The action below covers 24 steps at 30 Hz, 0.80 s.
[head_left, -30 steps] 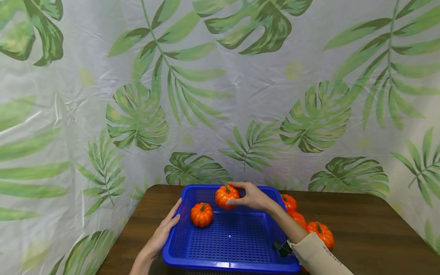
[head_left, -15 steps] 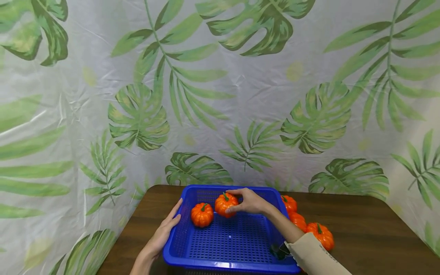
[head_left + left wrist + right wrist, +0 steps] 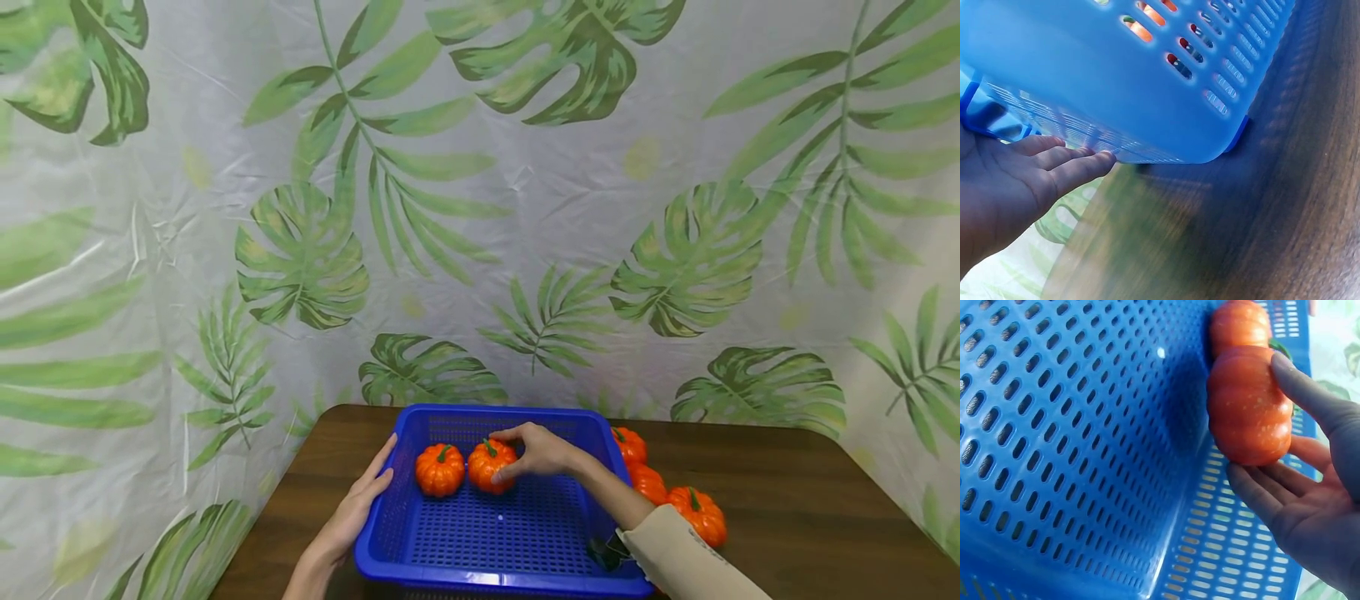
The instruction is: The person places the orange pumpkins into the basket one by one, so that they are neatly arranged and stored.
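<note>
With thumb and fingers round its sides, my right hand (image 3: 542, 450) holds a small orange pumpkin (image 3: 491, 467) inside the blue plastic basket (image 3: 502, 577). In the right wrist view this pumpkin (image 3: 1249, 406) sits close to the basket floor, between the thumb and fingers of the hand (image 3: 1316, 506). A second pumpkin (image 3: 440, 471) with a green stem lies just left of it in the basket. My left hand (image 3: 351, 512) rests along the basket's left side. The left wrist view shows that hand (image 3: 1029, 175) with fingers extended against the basket's outer wall (image 3: 1104, 81).
Right of the basket, several more orange pumpkins (image 3: 697, 515) lie on the dark wooden table (image 3: 795, 500), partly hidden by the basket and right forearm. A dark object (image 3: 606, 552) shows near the right wrist. Behind the table hangs a leaf-patterned sheet (image 3: 555, 208).
My right hand has lowered the pumpkin into the basket, down beside the other one. The left hand has stayed at the basket's left side.
</note>
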Tool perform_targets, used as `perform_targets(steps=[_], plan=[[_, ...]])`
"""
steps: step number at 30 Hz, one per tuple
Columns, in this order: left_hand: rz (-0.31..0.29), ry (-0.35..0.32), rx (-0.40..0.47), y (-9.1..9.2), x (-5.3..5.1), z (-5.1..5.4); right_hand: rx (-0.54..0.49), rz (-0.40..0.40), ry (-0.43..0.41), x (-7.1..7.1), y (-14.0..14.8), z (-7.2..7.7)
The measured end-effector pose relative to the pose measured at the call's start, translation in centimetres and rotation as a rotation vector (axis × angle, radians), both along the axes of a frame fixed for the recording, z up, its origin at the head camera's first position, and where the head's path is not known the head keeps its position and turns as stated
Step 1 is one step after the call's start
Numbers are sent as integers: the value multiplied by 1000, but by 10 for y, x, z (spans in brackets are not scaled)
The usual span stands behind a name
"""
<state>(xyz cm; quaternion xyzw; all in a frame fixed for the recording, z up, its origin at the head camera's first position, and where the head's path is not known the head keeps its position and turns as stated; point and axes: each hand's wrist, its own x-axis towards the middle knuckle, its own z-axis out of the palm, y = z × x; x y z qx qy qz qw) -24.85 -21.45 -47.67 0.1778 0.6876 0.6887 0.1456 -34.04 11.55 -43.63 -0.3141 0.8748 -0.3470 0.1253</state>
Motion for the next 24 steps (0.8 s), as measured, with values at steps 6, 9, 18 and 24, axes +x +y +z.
perform_targets(steps=[6,9,18,24], plan=[[-13,8,9,-1,-1,-1,20,-4,-3,2,-3,-4],[-12,10,10,-1,-1,-1,35,18,1,3,-4,-6],[-8,4,12,1,-1,-1,59,36,-13,5,-5,-10],[-4,-1,14,1,0,0,43,42,-61,6,-3,-7]])
